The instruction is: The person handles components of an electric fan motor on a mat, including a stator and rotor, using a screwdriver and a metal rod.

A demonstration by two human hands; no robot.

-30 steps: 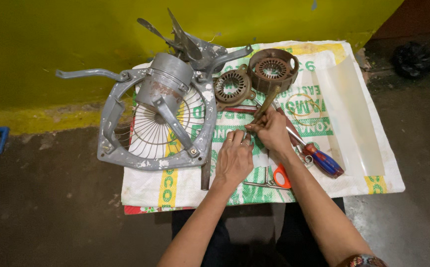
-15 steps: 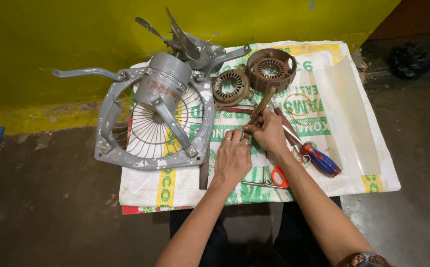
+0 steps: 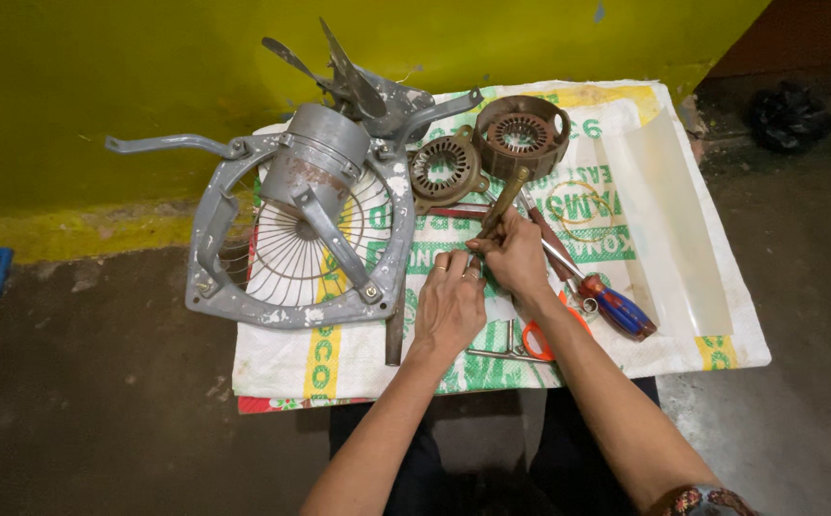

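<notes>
Centre of view: right hand (image 3: 516,256) closed around a brownish rod-like tool (image 3: 501,205), shaft slanting up toward 1 o'clock, tip reaching close to the round rusty motor housing (image 3: 522,134). Left hand (image 3: 449,304) just beside it at 7 o'clock, palm down, fingers curled, fingertips (image 3: 453,263) meeting the tool's lower end next to the right hand; whether pinching something small there, cannot tell. Both over a white woven sack (image 3: 692,277) spread flat on the dark floor (image 3: 81,411).

At 10 o'clock from the hands: grey exhaust-fan frame (image 3: 207,250) with wire guard and motor can (image 3: 318,168), lying on the sack's left part. Fan blades (image 3: 344,76) at 11 o'clock, against the yellow wall (image 3: 100,86). Smaller slotted motor part (image 3: 444,168) at 12 o'clock, just beside the housing. Red-and-blue-handled screwdriver (image 3: 616,308) at 4 o'clock, orange-handled scissors (image 3: 536,339) at 5 o'clock, both near the right wrist.
</notes>
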